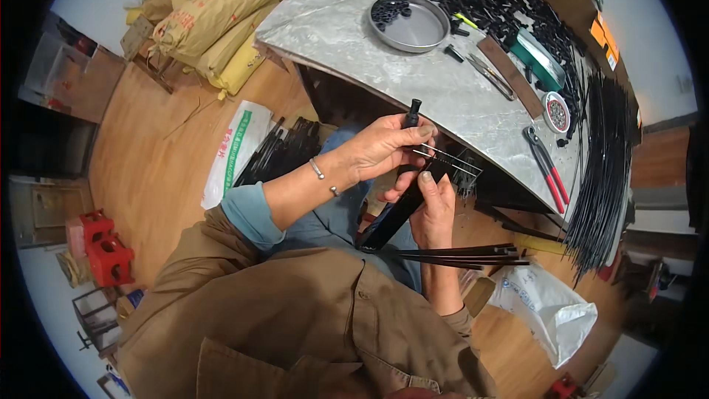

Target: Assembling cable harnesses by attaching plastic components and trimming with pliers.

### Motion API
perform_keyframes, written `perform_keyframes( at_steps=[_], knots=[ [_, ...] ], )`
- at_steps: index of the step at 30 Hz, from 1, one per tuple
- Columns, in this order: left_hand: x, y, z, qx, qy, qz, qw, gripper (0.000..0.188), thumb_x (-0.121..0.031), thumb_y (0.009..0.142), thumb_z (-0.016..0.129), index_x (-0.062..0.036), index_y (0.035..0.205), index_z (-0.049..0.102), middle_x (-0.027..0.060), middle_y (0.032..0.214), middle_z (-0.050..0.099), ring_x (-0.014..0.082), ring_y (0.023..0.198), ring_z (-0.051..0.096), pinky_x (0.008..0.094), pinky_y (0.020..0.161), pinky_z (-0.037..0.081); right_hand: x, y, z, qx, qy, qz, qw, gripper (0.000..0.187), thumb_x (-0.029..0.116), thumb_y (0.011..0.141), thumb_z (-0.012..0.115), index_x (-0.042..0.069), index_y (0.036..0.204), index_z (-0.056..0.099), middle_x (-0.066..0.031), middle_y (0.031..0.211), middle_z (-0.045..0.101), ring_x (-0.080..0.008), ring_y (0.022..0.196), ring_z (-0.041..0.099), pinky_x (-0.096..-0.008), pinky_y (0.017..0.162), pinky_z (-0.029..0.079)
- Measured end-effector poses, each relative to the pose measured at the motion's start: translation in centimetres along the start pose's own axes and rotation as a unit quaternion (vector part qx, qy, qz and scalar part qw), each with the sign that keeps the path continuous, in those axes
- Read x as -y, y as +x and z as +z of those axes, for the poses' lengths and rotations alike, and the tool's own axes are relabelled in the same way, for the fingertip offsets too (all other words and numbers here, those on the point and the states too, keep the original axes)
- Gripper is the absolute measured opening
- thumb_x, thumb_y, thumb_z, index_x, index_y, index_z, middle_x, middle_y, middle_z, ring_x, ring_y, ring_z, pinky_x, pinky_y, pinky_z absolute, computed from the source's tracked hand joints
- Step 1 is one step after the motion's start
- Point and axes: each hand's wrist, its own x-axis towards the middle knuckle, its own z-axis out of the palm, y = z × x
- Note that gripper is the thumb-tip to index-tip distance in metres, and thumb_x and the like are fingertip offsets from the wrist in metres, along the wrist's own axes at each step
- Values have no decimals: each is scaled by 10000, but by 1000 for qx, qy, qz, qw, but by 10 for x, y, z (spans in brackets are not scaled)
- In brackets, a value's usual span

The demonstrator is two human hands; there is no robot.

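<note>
My left hand [388, 146] is closed, its thumb and fingers pinching a small black cylindrical part [414, 109] with a flared top. Thin light-coloured rods [458, 164] stick out to the right from beside its fingers. Just below, my right hand [434, 208] is closed around a dark, long piece [395, 220] that slants down toward my lap. How the parts meet between the hands is hidden by the fingers. Several thin black rods [465, 255] lie across my lap, pointing right.
On the grey table [325, 29] are a round metal dish [417, 33] with small black rings, scissors [490, 74], red-handled pliers [546, 170], a small bowl [555, 112] and a heap of black parts [495, 7]. Long black wires [598, 170] hang at the right edge. Yellow sacks [214, 26] lie left.
</note>
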Motion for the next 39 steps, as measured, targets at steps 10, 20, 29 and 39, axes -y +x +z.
perform_keyframes(
  at_steps=[10,20,29,39],
  knots=[
    [-7,-7,-4,29,-39,9,999,202,-192,878,658,-75,1024,582,-4,924,578,119,850,570,293,757,469,0,1,17,-14,-52,18,998,298,246,935,569,-6,1066,482,-135,823,636,-263,731,671,-423,688,587],
    [-4,4,-1,26,-24,14,999,226,-191,875,663,-75,1050,577,0,949,587,114,856,574,291,741,474,2,1,7,3,-24,9,1000,379,237,936,564,-34,1175,450,-205,932,644,-307,803,679,-431,713,586],
    [-6,6,2,0,31,20,999,230,-185,882,651,-60,1060,576,28,944,607,128,879,596,303,765,514,3,1,4,-7,-30,8,999,392,249,943,551,-28,1198,443,-213,946,644,-306,812,678,-426,722,583],
    [-9,6,12,19,32,56,998,191,-147,890,636,-30,1027,574,60,912,617,173,871,627,315,752,548,3,0,4,-10,-28,6,1000,397,262,942,555,-39,1179,450,-204,950,649,-285,810,680,-412,715,583]
  ],
)
